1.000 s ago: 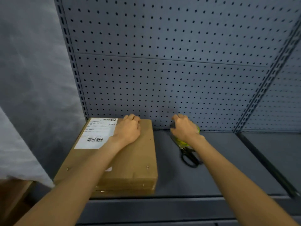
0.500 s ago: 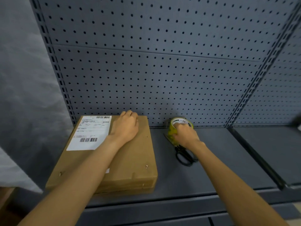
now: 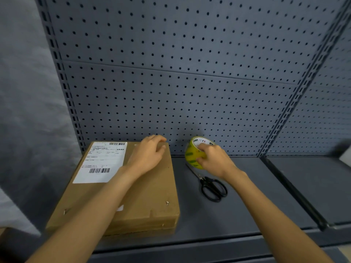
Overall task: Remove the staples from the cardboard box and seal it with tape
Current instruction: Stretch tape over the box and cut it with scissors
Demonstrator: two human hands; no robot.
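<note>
Box still stapled, tape roll being gripped.
Cardboard box (image 3: 121, 188) lying flat on shelf (image 3: 247, 205), staples (image 3: 167, 203) still showing in lid; left hand (image 3: 150, 156) pressing on it, fingers loosely curled, holding nothing. Right hand (image 3: 214, 160) gripping tape roll (image 3: 193, 152) just beside scissors (image 3: 212, 186). No tape applied yet.

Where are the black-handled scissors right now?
In the head view, the black-handled scissors lie flat on the grey shelf, right of the brown cardboard box, just in front of the yellow tape roll that the right hand grips.
</note>
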